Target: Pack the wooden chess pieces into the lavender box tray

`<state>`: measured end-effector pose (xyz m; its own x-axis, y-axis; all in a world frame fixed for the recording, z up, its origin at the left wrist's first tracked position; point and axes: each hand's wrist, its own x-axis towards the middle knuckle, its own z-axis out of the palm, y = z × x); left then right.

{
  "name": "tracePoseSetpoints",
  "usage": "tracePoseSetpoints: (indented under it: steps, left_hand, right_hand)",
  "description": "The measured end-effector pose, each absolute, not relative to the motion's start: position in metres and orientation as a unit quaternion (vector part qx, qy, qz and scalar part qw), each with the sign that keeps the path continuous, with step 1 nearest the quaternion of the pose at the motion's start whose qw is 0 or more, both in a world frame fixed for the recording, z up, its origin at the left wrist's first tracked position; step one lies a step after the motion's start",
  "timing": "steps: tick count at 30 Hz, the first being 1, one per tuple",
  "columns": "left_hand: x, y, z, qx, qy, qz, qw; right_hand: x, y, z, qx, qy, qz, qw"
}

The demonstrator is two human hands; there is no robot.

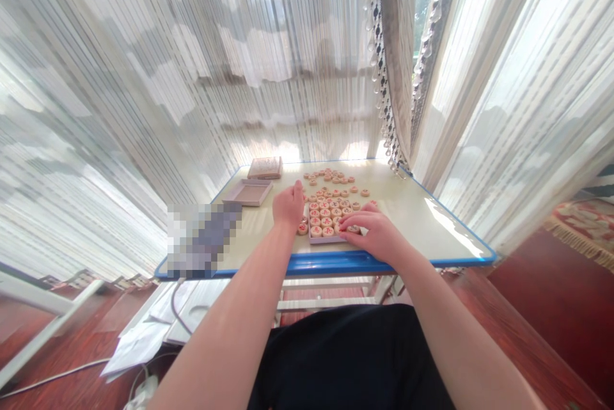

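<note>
An open shallow box [327, 240] near the table's front edge holds rows of round wooden Chinese chess pieces [327, 231] with red or dark characters. My right hand [377, 232] reaches over the box's right side. Its thumb and fingers are bent about a Chinese chess piece [354, 229] at the near right corner. Just left of the box, my left hand [288, 205] is closed with its thumb uppermost. Its curled fingers are turned from view, so anything in them is hidden. A loose piece [302, 229] lies between this hand and the box.
More pieces [336, 178] lie scattered beyond the box. At the back left are an empty shallow tray [248, 192] and a patterned box [265, 167]. A blurred-out dark object [211, 237] occupies the left front. Blue trim [330, 261] edges the table; curtains [297, 77] hang behind.
</note>
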<state>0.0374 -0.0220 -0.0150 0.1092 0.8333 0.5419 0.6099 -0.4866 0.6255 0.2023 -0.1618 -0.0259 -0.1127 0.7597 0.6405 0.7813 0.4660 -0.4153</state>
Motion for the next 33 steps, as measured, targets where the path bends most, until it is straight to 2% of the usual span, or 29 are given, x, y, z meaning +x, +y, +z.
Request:
tracePoseSetpoints:
  steps: [33]
  left_hand:
    - [0.0399, -0.0211, -0.015, 0.764, 0.491, 0.416, 0.054]
  right_hand:
    - [0.2027, -0.1597, -0.0254, -0.52, -0.766, -0.025, 0.377]
